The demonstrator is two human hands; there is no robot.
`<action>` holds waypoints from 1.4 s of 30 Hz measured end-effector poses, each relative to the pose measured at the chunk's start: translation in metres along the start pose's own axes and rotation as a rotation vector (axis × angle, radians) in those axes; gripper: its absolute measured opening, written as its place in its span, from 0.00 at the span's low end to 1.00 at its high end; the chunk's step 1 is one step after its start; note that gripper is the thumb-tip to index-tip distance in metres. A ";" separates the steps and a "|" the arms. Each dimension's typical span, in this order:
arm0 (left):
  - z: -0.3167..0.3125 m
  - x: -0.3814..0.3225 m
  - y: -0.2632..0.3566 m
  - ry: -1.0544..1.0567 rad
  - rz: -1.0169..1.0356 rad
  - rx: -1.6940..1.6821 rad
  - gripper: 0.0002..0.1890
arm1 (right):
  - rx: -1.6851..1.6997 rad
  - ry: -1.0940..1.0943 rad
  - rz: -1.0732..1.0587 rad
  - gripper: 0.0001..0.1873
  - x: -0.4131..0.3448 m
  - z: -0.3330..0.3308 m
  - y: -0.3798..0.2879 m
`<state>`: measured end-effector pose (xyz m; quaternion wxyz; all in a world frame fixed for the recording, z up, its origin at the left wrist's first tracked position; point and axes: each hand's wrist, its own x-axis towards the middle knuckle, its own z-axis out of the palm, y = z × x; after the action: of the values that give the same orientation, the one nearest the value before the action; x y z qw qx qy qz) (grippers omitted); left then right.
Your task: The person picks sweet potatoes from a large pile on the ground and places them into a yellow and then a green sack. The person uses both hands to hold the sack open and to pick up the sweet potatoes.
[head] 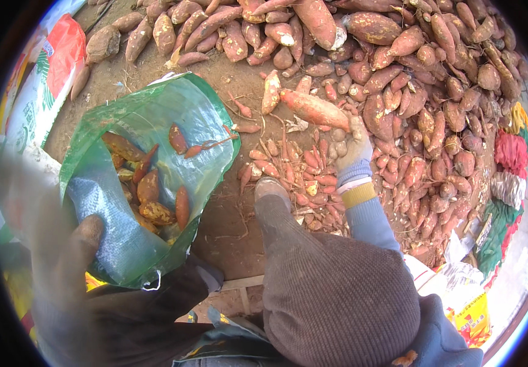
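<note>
My right hand [354, 144], in a pale work glove, grips one end of a large sweet potato [314, 109]. Several small round ones [338, 142] lie by its fingers. At the left, my gloved left hand [68, 229] is partly blurred; its thumb lies against the near-left side of a green woven plastic bag [153, 101]. Whether its fingers grip the bag is unclear. The bag's mouth faces up, and several sweet potatoes [148, 186] lie inside. Below the right hand, small sweet potatoes and broken pieces [309, 174] cover the soil.
A large heap of sweet potatoes [410, 82] spreads across the back and right. My shoe [270, 187] and ribbed brown trouser leg [342, 284] stand between bag and right arm. Printed sacks [39, 101] lie at left, a yellow bag [472, 319] at lower right.
</note>
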<state>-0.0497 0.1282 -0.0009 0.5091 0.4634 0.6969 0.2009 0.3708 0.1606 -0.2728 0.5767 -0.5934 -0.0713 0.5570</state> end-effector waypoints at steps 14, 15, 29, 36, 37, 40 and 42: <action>0.001 -0.011 0.001 -0.015 0.015 0.024 0.30 | -1.030 -0.213 -0.524 0.26 0.009 0.112 0.049; 0.000 -0.013 0.000 -0.011 0.008 0.022 0.30 | -1.404 -0.099 -0.766 0.31 0.033 0.101 0.045; 0.000 0.002 -0.001 0.001 0.005 0.060 0.31 | -1.753 -0.007 -0.482 0.42 0.073 0.127 0.059; -0.004 -0.005 -0.004 0.011 0.010 0.087 0.31 | -1.725 -0.106 -0.278 0.46 0.091 0.135 0.050; -0.005 -0.006 -0.004 0.012 0.018 0.101 0.30 | -1.630 -0.063 -0.309 0.44 0.087 0.134 0.047; -0.007 -0.007 -0.008 0.038 0.016 0.128 0.30 | -1.094 -0.004 -0.313 0.36 0.054 0.138 0.045; -0.008 -0.007 -0.010 -0.013 0.037 0.081 0.29 | -0.429 -0.243 -0.263 0.31 0.015 0.145 0.058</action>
<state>-0.0611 0.1187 -0.0016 0.4904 0.4980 0.6925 0.1789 0.2362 0.2407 -0.2845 0.4926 -0.6164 -0.3324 0.5166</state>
